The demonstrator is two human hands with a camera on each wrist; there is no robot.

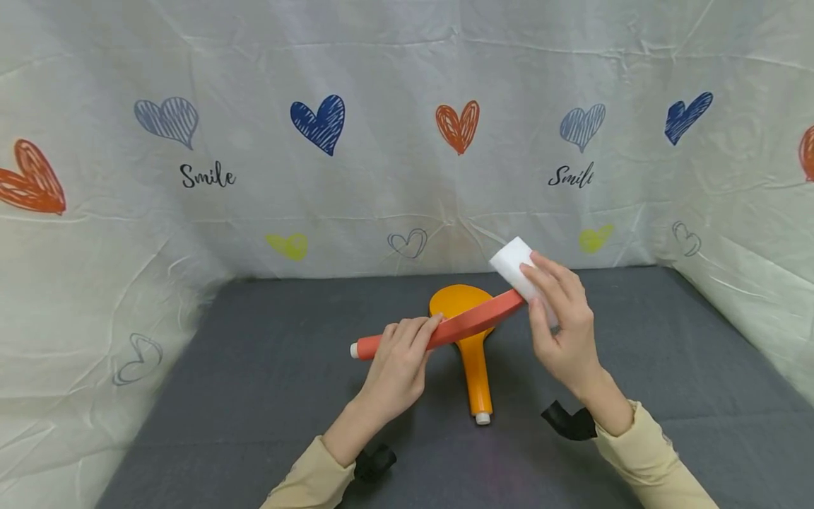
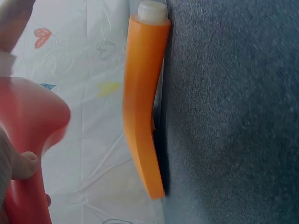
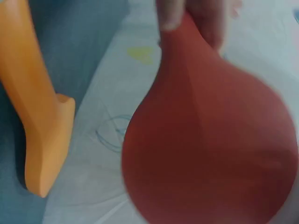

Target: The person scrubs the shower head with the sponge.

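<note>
Head view: the left hand (image 1: 397, 371) gripped the handle of a red paddle (image 1: 445, 329), fingers curled over its top, and held it edge-on above the grey table (image 1: 254, 367). The white-capped handle end pointed to the person's left, and the blade end rose toward the right. The right hand (image 1: 562, 325) pinched a white sponge block (image 1: 516, 267) between thumb and fingers and pressed it against the raised blade end of the red paddle. An orange paddle (image 1: 469, 332) lay flat on the table directly beneath the red one, its white-capped handle pointing toward the person. Cream sleeves (image 1: 649, 459) covered both forearms, and a black strap (image 1: 569, 420) sat at the right wrist. A white sheet (image 1: 407, 177) printed with hearts and the word "Smile" walled in the table at the back and both sides.

Left wrist view: the thumb (image 2: 23, 165) lay on the red paddle's neck (image 2: 28, 140); the orange paddle (image 2: 142, 102) rested on the table edge-on to the lens.

Right wrist view: the red blade (image 3: 210, 140) filled most of the frame, blurred, with fingertips (image 3: 170, 14) at its upper edge; the orange paddle (image 3: 39, 121) lay at left.
</note>
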